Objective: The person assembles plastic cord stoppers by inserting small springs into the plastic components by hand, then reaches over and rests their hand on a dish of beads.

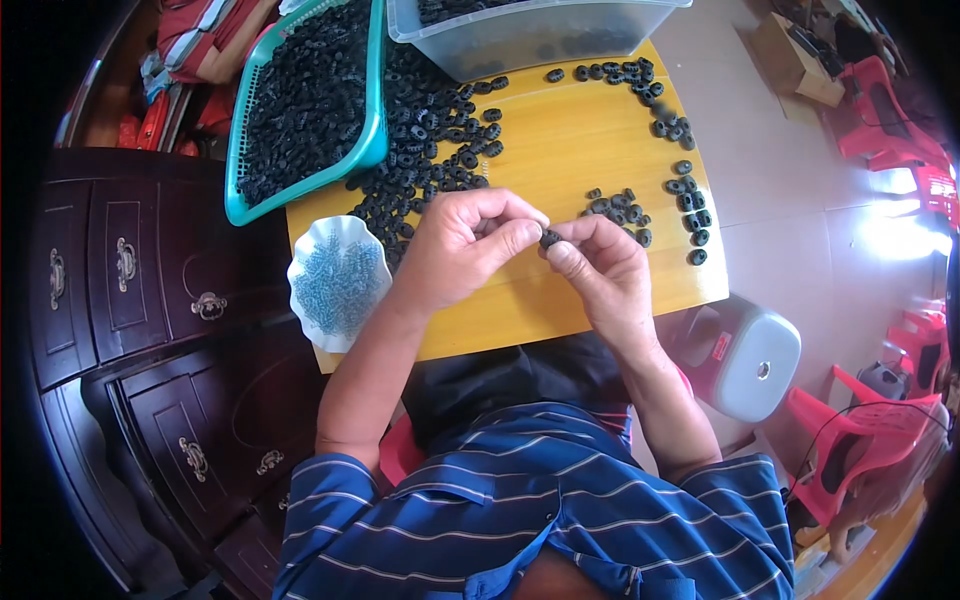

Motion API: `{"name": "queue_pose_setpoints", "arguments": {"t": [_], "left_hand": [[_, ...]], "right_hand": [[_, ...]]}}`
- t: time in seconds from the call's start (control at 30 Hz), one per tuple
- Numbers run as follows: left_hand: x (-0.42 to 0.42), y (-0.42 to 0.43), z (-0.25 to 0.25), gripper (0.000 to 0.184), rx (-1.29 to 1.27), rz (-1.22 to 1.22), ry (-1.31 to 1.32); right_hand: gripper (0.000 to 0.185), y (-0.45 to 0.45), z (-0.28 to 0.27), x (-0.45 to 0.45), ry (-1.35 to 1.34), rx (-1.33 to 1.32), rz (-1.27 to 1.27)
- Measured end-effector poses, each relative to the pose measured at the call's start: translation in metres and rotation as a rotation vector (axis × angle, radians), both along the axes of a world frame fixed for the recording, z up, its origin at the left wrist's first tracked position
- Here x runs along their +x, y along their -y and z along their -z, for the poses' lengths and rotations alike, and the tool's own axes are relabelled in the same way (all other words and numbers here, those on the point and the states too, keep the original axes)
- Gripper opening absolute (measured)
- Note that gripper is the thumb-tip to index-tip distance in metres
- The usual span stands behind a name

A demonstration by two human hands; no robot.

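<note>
Over the yellow table [545,130], near its close edge, we hold one small black piece [550,239] up between our two hands. Our right hand [606,285] has its thumb and finger clamped on it. Our left hand [468,245] has thumb and finger close together at its side, but we cannot tell if they grip it too. Beside our left arm sits a white bowl [336,343] full of tiny springs [342,275]. A green basket [373,150] and a loose heap [412,130] of black bits crowd the left side, and a clear tub [540,45] blocks the far edge. Just past our right hand lies a little pile [620,210], with a line [690,205] of more bits along the right edge.
</note>
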State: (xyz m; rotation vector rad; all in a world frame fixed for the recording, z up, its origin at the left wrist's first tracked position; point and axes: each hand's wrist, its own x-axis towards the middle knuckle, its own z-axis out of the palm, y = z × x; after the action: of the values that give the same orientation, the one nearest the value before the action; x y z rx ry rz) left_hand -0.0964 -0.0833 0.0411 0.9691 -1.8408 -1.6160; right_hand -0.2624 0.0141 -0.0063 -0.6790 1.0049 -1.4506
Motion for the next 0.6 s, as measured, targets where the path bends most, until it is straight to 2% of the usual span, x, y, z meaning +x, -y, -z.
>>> {"name": "queue_pose_setpoints", "arguments": {"t": [0.3,0.37,0.6], "left_hand": [[0.002,-0.011,0.008,0.005,-0.052,-0.085,0.020],[0.003,-0.012,0.007,0.007,-0.133,-0.053,0.094],[0.000,-0.029,0.003,0.008,-0.422,-0.132,0.083]], "right_hand": [[0.008,-0.003,0.000,0.004,-0.170,0.023,0.002],[0.008,-0.003,0.002,0.005,-0.191,0.019,-0.010],[0.008,-0.004,0.001,0.006,-0.114,0.026,0.002]]}}
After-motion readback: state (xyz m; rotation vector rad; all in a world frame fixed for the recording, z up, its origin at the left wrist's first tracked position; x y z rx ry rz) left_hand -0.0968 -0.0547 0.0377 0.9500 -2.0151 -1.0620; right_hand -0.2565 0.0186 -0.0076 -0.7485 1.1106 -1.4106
